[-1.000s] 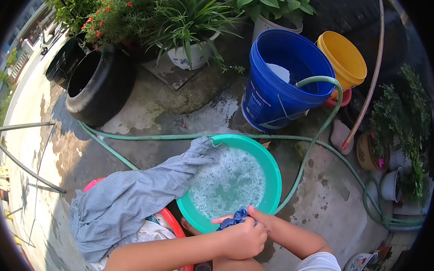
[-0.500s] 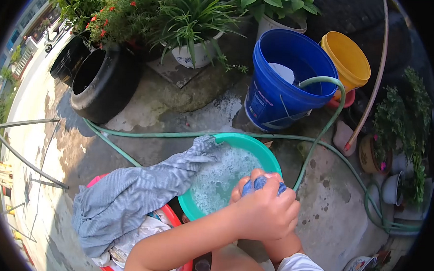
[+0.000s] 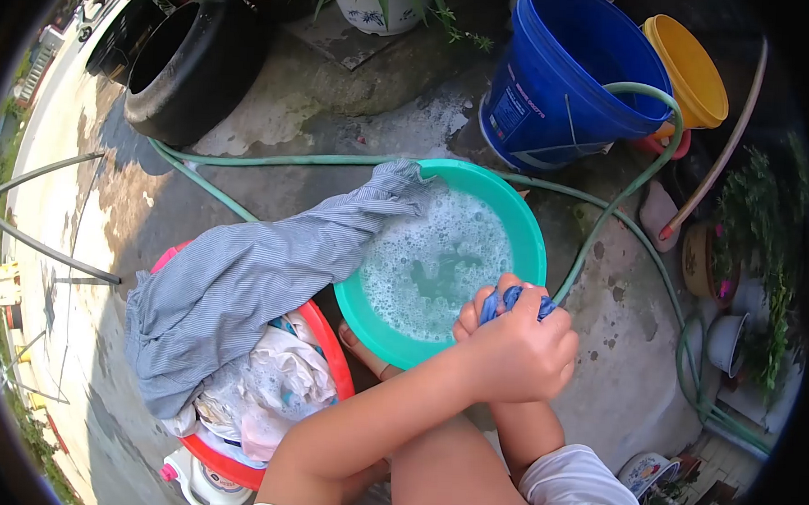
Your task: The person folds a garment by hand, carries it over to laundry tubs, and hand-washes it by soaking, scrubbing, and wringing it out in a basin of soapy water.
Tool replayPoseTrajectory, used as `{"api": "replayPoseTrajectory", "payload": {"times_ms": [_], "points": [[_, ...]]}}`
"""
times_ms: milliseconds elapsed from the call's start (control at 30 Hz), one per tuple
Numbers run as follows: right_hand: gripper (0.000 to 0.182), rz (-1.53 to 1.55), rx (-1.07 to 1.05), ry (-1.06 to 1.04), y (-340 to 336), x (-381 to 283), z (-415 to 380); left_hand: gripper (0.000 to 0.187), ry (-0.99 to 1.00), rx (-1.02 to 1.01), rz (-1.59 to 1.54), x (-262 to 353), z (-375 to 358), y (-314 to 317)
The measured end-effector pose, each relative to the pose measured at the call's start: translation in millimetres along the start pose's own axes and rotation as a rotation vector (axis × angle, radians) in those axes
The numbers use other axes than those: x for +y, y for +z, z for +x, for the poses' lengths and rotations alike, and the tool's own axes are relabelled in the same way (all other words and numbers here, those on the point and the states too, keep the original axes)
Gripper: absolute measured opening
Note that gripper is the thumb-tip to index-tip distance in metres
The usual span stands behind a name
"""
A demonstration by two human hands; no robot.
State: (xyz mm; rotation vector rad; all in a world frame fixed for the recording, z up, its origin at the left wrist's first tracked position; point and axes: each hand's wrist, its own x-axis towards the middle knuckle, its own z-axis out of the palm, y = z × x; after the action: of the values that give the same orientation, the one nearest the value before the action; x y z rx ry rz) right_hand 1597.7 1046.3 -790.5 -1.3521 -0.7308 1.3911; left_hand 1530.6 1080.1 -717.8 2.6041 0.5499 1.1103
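Both my hands are closed round a bunched blue cloth (image 3: 490, 307), which shows only in patches between the fingers. My left hand (image 3: 528, 350) lies on the near side, while my right hand (image 3: 467, 322) grips from behind, mostly hidden by the left. They are held over the right front rim of a green basin (image 3: 371, 328) of sudsy water (image 3: 440, 254). A grey-blue striped garment (image 3: 250, 273) drapes from that basin's left rim across a red tub (image 3: 328, 339). White wet laundry (image 3: 277, 382) lies in the tub.
A green hose (image 3: 309, 159) runs behind the basin and into a blue bucket (image 3: 565, 88). Beside it stands a yellow bucket (image 3: 692, 71). A white bottle (image 3: 209, 488) sits by the tub. A black pot (image 3: 182, 71) is at back left; potted plants (image 3: 757, 241) line the right.
The view has tilted down, so the scene sits higher and the white bottle shows. My hands still grip the blue cloth, which looks more tightly bunched.
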Motion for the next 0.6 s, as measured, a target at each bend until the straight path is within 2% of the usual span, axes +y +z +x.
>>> {"api": "replayPoseTrajectory", "payload": {"times_ms": [100, 200, 300, 333, 367, 433, 500, 533, 600], "points": [[0.027, -0.146, 0.014, -0.027, -1.0, 10.3, -5.3, 0.013, -0.011, 0.123, 0.064, -1.3, -6.1, 9.3], [0.027, -0.066, 0.032, 0.018, -1.6, 30.6, -7.7, 0.014, -0.065, 0.012, 0.046, -6.4, -29.3, 18.2], [0.031, 0.350, 0.043, 0.105, -14.8, 96.2, -2.8, 0.016, -0.119, -0.094, 0.029, -5.9, -50.3, 21.7], [0.033, 0.512, 0.044, 0.133, -18.1, 115.5, 0.4, 0.024, -0.156, -0.160, 0.170, -3.2, -60.2, 10.1], [0.037, 0.678, 0.047, 0.159, -22.3, 134.0, 3.1, 0.027, -0.209, -0.119, 0.201, -3.7, -71.5, -3.5], [0.034, 0.876, -0.010, 0.276, 15.4, 31.3, -6.8, 0.033, -0.314, -0.046, 0.264, -6.3, -98.6, -39.6], [0.032, 0.664, 0.004, 0.371, 29.1, 1.5, 12.6, 0.041, -0.469, -0.083, 0.342, -4.9, -128.7, -88.4], [0.028, 0.689, 0.012, 0.344, 14.5, -0.5, 25.6, 0.041, -0.525, -0.153, 0.436, -4.8, -146.1, -114.7], [0.017, 0.780, -0.218, 0.252, -36.3, -17.4, 36.5, 0.044, -0.634, -0.287, 0.591, 2.5, -179.7, -168.7]]}}
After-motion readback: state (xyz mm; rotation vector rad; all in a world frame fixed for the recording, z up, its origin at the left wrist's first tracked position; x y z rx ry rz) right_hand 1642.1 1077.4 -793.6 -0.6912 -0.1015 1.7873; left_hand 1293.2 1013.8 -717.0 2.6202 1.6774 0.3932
